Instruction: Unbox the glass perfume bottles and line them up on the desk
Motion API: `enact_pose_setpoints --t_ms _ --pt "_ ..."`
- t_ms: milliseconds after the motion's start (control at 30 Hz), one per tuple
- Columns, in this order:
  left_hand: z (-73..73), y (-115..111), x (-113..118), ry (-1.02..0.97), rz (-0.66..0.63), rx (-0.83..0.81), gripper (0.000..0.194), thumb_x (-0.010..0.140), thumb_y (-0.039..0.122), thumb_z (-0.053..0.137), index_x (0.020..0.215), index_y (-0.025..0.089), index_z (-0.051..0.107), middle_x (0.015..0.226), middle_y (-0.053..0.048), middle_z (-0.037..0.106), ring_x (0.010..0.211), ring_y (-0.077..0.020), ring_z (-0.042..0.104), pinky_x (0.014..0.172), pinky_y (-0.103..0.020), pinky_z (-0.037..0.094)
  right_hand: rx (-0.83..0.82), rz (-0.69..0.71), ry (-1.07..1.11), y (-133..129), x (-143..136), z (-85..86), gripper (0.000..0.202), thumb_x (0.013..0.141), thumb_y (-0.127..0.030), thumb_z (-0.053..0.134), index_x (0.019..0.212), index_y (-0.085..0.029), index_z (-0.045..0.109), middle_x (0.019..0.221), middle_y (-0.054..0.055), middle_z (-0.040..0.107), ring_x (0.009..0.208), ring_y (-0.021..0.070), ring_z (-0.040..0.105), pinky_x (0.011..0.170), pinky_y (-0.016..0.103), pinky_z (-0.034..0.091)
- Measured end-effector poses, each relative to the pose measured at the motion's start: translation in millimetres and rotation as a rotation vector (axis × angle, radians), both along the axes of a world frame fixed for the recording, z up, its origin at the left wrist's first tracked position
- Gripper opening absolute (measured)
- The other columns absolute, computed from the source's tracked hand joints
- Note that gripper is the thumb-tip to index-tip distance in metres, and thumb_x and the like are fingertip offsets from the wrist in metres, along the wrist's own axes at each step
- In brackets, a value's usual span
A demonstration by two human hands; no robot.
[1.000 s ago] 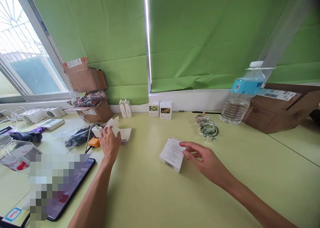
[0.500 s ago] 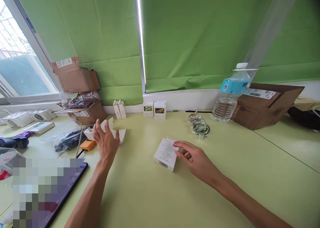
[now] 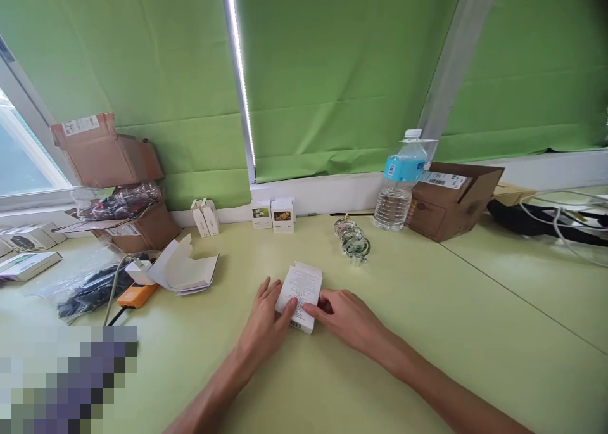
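Note:
A small white box [image 3: 304, 286] with printed text and a barcode lies on the pale green table [image 3: 266, 383] in front of me. My left hand [image 3: 263, 317] grips its left side, thumb on the top face. At the right side, my right hand [image 3: 349, 317] holds it with the thumb on top and curled fingers along the edge. The flap end of the box points away from me. Behind it stand two small white boxes or card stacks with plant pictures [image 3: 284, 217]. To the left lies an unfolded white paper booklet or carton [image 3: 190, 272].
Stacked glass or clear dishes [image 3: 352, 237] sit beyond my right hand, near a water bottle [image 3: 394, 187] and an open cardboard box [image 3: 451, 199]. On the left are an orange power strip [image 3: 137, 294], bagged dark cable [image 3: 90, 291], and stacked cartons [image 3: 114, 155].
My left hand has come from the white paper at the left to the box's left side. My right hand has closed on the right side. The view has turned right.

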State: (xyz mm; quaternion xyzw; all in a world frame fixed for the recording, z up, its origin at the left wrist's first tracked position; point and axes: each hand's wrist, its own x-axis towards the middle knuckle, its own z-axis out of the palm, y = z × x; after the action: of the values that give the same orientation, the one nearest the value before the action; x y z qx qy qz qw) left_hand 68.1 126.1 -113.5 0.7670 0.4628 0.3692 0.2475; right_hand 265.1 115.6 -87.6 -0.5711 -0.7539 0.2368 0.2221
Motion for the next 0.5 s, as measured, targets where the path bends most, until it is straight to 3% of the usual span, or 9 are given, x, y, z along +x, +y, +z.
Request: enact_pose_setpoints --t_ms 67,167,333,500 --pt "6.3 -2 0 -0.132 0.019 -0.029 0.037 0.090 0.040 0.051 0.124 0.026 0.056 0.119 -0.007 0.065 0.118 -0.0246 0.056 0.098 -0.040 0.045 0.037 -0.010 0.066 0 -1 -0.1 0.027 0.090 -0.044 0.048 0.089 -0.022 0.064 0.076 0.003 0.069 0.065 0.0199 0.062 0.058 0.028 0.038" --pt "9.4 0 -2 -0.188 0.155 -0.047 0.056 0.087 0.037 0.057 0.138 0.026 0.039 0.123 -0.007 0.062 0.116 -0.0240 0.056 0.096 -0.040 0.044 0.110 -0.018 0.093 -1 -1 -3.3 0.029 0.091 -0.037 0.046 0.113 -0.023 0.058 0.089 0.003 0.069 0.070 0.0200 0.062 0.061 0.029 0.041" --pt "6.4 5 -6 -0.122 0.287 -0.060 0.031 0.084 0.044 0.058 0.107 0.024 0.063 0.104 -0.007 0.067 0.097 -0.0239 0.061 0.083 -0.037 0.046 0.104 0.001 0.035 -1 -3 -11.1 0.046 0.091 -0.035 0.044 0.135 -0.023 0.046 0.100 0.004 0.067 0.079 0.0214 0.064 0.069 0.032 0.045" --pt "9.4 16 -21 -0.149 0.406 -0.053 0.032 0.078 0.045 0.063 0.100 0.022 0.064 0.079 -0.002 0.063 0.073 -0.0193 0.061 0.063 -0.029 0.045 0.095 0.004 -0.015 -2 -2 -12.6 0.045 0.091 -0.035 0.041 0.133 -0.020 0.050 0.108 0.007 0.067 0.086 0.0236 0.064 0.075 0.034 0.045"
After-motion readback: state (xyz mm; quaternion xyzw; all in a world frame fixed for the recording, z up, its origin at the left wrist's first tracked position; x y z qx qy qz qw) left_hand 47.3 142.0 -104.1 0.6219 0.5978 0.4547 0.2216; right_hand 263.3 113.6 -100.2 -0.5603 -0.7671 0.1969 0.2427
